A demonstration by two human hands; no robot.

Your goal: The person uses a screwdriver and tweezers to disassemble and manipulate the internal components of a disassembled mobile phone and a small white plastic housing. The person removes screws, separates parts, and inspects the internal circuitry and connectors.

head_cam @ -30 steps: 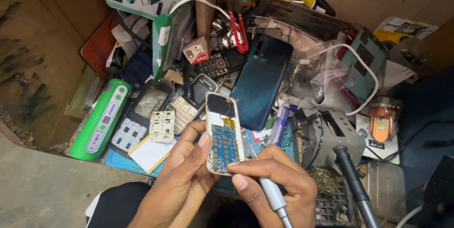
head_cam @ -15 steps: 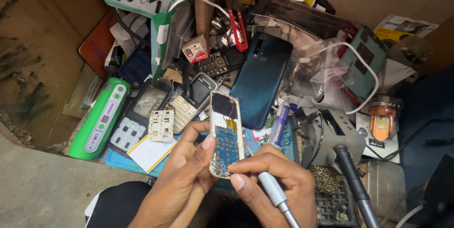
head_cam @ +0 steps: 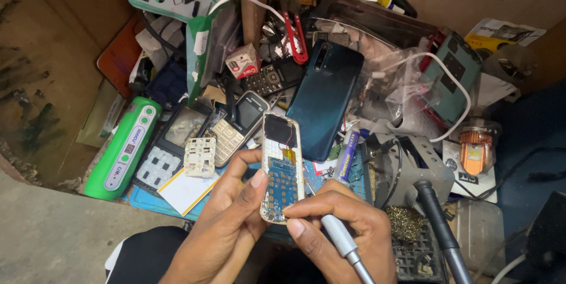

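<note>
My left hand (head_cam: 227, 225) grips an opened keypad phone (head_cam: 282, 166) by its lower left edge; its blue circuit board and white frame are bare and face up. My right hand (head_cam: 342, 225) holds a grey-handled screwdriver (head_cam: 345, 245) like a pen. The tool's tip rests on the lower part of the circuit board, near my fingertips. A loose white keypad (head_cam: 200, 157) lies to the left of the phone on the cluttered work surface.
A dark teal smartphone (head_cam: 324, 98) lies beyond the open phone, with a silver keypad phone (head_cam: 239, 126) and a green device (head_cam: 122, 148) to the left. A soldering iron stand (head_cam: 413, 166) with a black iron (head_cam: 439, 231) sits at right. White cables, plastic bags and boxes crowd the back.
The open phone has shifted slightly right and toward me in my left hand. My right hand brought the screwdriver tip lower onto the board.
</note>
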